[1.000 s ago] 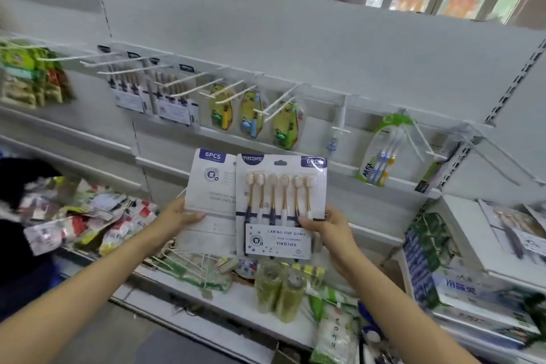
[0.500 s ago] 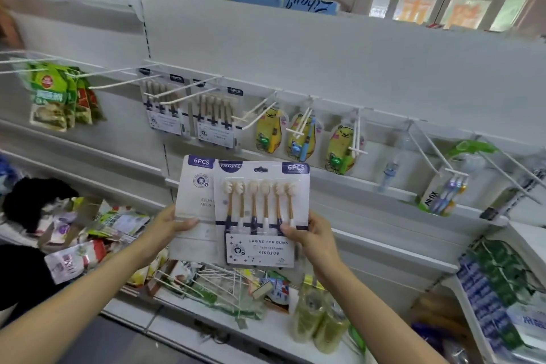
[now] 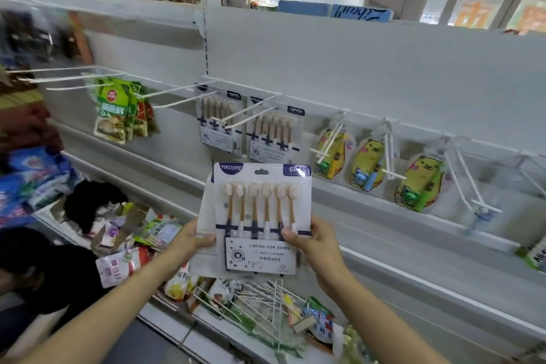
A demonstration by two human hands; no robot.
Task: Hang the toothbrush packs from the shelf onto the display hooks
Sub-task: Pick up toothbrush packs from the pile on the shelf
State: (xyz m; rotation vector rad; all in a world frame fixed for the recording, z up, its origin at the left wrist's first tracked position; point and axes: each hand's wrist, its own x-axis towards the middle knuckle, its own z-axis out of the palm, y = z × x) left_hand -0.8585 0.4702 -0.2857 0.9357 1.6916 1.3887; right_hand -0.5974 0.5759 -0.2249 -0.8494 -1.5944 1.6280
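So far, two white card packs of brown-handled toothbrushes (image 3: 220, 122) are hanging on the thin white wire hooks (image 3: 248, 111) near the middle of the white back wall of the shelf, one beside the other. Both hands are holding more packs up in front of that wall, just under the hung ones. The right hand (image 3: 317, 241) is pinching the right edge of the front white toothbrush pack with six brushes (image 3: 261, 217), thumb on its face. The left hand (image 3: 193, 241) is gripping the plain white pack behind it (image 3: 204, 257), which is peeking out on the left. So at least two packs are waiting to go up. Empty white hooks (image 3: 88, 78) are sticking out toward the left end of the wall. Lower down, the bottom shelf's front edge is carrying a messy pile of loose packets (image 3: 141, 233); whether more toothbrush packs are hiding there, I cannot tell.
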